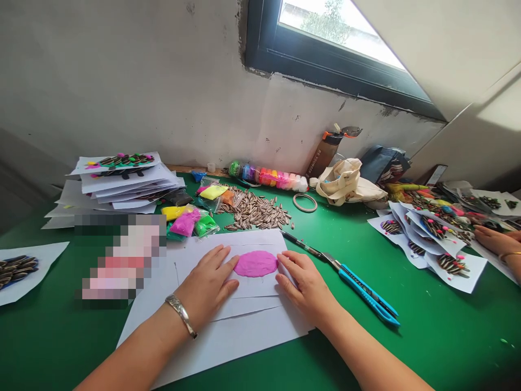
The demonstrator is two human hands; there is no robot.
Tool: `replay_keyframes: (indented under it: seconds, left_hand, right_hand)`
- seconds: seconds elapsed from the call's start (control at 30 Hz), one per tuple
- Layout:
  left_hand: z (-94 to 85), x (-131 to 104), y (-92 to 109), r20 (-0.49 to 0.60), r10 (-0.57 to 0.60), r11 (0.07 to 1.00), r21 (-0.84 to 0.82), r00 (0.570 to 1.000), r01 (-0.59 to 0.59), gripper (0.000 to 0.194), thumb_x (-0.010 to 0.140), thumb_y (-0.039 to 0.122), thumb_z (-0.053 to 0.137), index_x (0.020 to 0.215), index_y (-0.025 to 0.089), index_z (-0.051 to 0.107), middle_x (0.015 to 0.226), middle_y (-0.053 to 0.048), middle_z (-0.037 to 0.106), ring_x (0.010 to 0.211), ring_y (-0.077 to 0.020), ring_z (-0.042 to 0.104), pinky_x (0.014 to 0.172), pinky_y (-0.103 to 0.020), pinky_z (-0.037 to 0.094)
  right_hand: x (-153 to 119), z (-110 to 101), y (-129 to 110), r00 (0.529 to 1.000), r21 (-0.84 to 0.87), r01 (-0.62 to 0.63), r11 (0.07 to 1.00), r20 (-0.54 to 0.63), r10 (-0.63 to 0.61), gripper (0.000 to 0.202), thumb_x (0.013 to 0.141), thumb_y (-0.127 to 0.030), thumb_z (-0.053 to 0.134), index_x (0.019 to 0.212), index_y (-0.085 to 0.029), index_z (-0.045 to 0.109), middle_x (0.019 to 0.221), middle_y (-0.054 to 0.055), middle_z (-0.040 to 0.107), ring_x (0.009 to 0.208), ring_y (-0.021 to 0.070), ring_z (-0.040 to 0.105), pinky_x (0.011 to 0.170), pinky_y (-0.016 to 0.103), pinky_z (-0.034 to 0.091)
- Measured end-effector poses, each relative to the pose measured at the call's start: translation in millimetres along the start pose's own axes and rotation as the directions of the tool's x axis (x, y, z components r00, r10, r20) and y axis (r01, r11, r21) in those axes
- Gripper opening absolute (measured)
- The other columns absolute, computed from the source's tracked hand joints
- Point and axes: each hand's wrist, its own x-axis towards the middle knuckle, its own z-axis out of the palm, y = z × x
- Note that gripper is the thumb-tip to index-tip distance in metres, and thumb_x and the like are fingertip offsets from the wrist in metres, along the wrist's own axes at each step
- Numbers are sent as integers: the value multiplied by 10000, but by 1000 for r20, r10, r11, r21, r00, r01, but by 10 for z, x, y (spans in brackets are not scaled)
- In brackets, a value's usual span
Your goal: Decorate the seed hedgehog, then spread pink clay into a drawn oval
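Observation:
A flat oval of pink modelling clay [256, 264] lies pressed on a white sheet of paper [252, 342], with faint pencil lines just below it. My left hand [211, 279] rests on the paper with its fingers spread, fingertips at the oval's left edge. On the other side, my right hand [301, 279] lies with its fingers apart, fingertips at or close to the right edge. Neither hand holds anything. More paper sheets lie under the top one. A silver bracelet [181, 316] circles my left wrist.
Behind the paper are bags of coloured clay [187, 221] and a heap of sunflower seeds [260, 210]. A blue utility knife [368, 296] lies at right. Stacks of seed pictures [118, 182] stand at back left. Another person's hand [494, 241] is at far right.

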Motion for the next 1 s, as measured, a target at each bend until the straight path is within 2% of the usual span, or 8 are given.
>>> replay_keyframes:
  seconds: [0.17, 0.27, 0.43, 0.6, 0.77, 0.93, 1.0]
  left_hand:
    - [-20, 8, 13, 14, -19, 1000, -22, 1000, 19, 448, 872, 361, 490, 1278, 179, 541, 1378, -144, 471, 1293, -331, 381, 1033, -500, 382]
    - [-16, 8, 12, 2, -17, 1000, -25, 1000, 17, 441, 868, 349, 498, 1270, 178, 549, 1368, -146, 482, 1282, -335, 395, 1025, -507, 389]
    - [-3, 5, 5, 1, 2, 1000, 19, 1000, -2, 434, 874, 351, 492, 1272, 185, 545, 1371, -141, 480, 1284, -323, 397, 1015, -493, 405]
    - [18, -3, -10, -12, 6, 1000, 15, 1000, -6, 437, 877, 359, 487, 1274, 185, 543, 1370, -141, 481, 1288, -322, 390, 1020, -499, 396]
    - [31, -9, -33, -36, 22, 1000, 4, 999, -22, 431, 881, 365, 473, 1270, 194, 543, 1365, -132, 488, 1285, -313, 393, 1017, -490, 402]
    - [23, 2, -25, -24, 12, 1000, 1, 1000, -12, 445, 880, 388, 472, 1277, 200, 536, 1370, -127, 482, 1290, -310, 385, 1024, -488, 396]
    - [19, 6, -16, -8, -1, 1000, 0, 1000, 1, 448, 879, 379, 476, 1282, 191, 534, 1374, -133, 478, 1296, -315, 376, 1029, -490, 389]
  right_hand:
    - [47, -33, -89, 998, -62, -2, 998, 62, 5, 284, 871, -250, 518, 1137, -186, 597, 1118, 121, 564, 1019, 262, 503, 872, 440, 472]
    - [64, -23, -84, 998, -49, -24, 999, 54, 26, 244, 872, -254, 517, 1089, -204, 618, 1078, 105, 579, 994, 253, 517, 862, 428, 472]
    - [29, 33, 21, 999, 26, -27, 999, -27, 28, 339, 885, -295, 507, 1207, -204, 559, 1126, 111, 574, 1037, 241, 523, 891, 399, 470]
    - [49, 29, -3, 999, -37, -34, 999, 33, 35, 270, 867, -281, 518, 1108, -219, 624, 1064, 102, 582, 996, 249, 532, 857, 406, 473]
    - [73, 40, 15, 998, -12, -57, 998, -11, 57, 379, 861, -320, 536, 1218, -195, 567, 1105, 116, 569, 1016, 238, 530, 881, 380, 471]
    - [70, 34, -14, 995, -78, -73, 994, 68, 79, 331, 848, -333, 544, 1158, -241, 610, 1069, 91, 558, 972, 236, 519, 857, 386, 459]
    - [79, 22, -29, 993, -80, -81, 994, 83, 88, 367, 853, -340, 537, 1202, -237, 580, 1094, 96, 550, 994, 241, 506, 867, 386, 449]
